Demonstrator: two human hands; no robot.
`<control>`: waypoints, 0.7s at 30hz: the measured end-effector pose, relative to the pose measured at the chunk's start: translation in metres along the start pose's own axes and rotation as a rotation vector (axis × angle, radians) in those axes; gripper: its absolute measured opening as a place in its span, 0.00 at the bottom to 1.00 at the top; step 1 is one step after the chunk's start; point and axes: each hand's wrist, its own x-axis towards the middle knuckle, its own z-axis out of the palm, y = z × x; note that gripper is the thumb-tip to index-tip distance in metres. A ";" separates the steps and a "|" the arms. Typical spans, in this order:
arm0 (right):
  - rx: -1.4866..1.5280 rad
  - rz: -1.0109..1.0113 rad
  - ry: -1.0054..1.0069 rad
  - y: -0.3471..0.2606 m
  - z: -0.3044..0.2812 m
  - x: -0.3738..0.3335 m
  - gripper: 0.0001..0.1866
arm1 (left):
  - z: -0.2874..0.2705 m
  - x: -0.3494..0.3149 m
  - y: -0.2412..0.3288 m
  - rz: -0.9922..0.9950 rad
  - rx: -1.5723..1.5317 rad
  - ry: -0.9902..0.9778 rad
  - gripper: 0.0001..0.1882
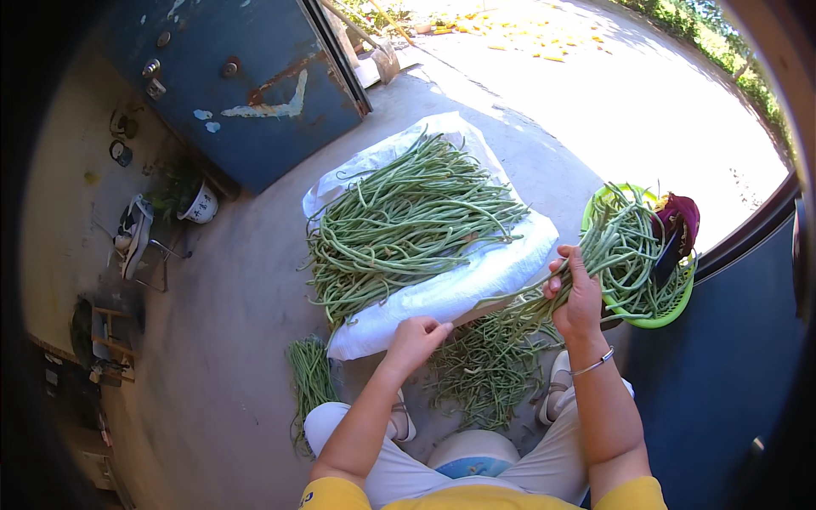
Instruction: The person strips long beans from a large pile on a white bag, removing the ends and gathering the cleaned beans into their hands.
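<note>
My right hand is wrapped round a bunch of long green beans, whose upper ends fan out over a lime-green plastic basket. My left hand is pinched closed by the near edge of a white woven sack; whatever its fingertips hold is too small to make out. Across the sack lies a large heap of long beans. Below, between my feet, is a pile of short bean pieces. A smaller bundle of long beans rests on the floor at the left.
Dark red cloth lies in the basket. A blue metal door stands at the upper left, near a potted plant and a metal-legged chair. A shovel leans by the doorway. Orange-yellow pieces are scattered on sunlit ground outside.
</note>
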 end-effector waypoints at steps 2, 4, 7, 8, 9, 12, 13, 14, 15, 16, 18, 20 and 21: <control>0.011 0.054 -0.050 0.003 -0.001 -0.001 0.12 | -0.006 0.023 0.004 0.121 0.003 0.304 0.09; -0.003 0.045 -0.059 0.003 -0.004 0.002 0.12 | -0.010 0.052 0.008 0.288 0.244 0.541 0.11; -0.002 0.010 -0.022 -0.001 -0.009 0.003 0.11 | -0.017 0.085 0.000 0.323 0.503 0.524 0.11; -0.005 0.001 0.016 -0.003 -0.009 0.003 0.11 | -0.022 0.093 0.000 0.320 0.573 0.496 0.10; -0.006 -0.012 0.058 -0.004 -0.009 0.003 0.11 | -0.028 0.099 0.006 0.384 0.506 0.502 0.09; 0.086 -0.026 -0.015 -0.011 -0.006 0.000 0.11 | -0.051 0.117 0.031 0.499 0.220 0.506 0.08; 0.097 -0.011 -0.017 -0.011 -0.007 -0.001 0.11 | -0.060 0.124 0.042 0.487 0.070 0.501 0.07; 0.108 0.002 -0.022 -0.013 -0.009 -0.003 0.11 | -0.068 0.130 0.059 0.453 -0.142 0.445 0.07; 0.118 0.017 -0.030 -0.015 -0.009 -0.003 0.11 | -0.076 0.132 0.076 0.414 -0.352 0.388 0.08; 0.136 0.041 -0.015 -0.017 -0.009 -0.004 0.12 | -0.085 0.128 0.096 0.421 -0.465 0.367 0.07; 0.146 0.038 -0.036 -0.019 -0.013 -0.002 0.12 | -0.098 0.115 0.131 0.458 -0.675 0.312 0.07; 0.139 0.050 -0.049 -0.019 -0.014 -0.001 0.12 | -0.111 0.098 0.150 0.519 -0.756 0.369 0.07; 0.127 0.061 -0.049 -0.019 -0.014 -0.001 0.12 | -0.117 0.089 0.153 0.546 -0.801 0.386 0.07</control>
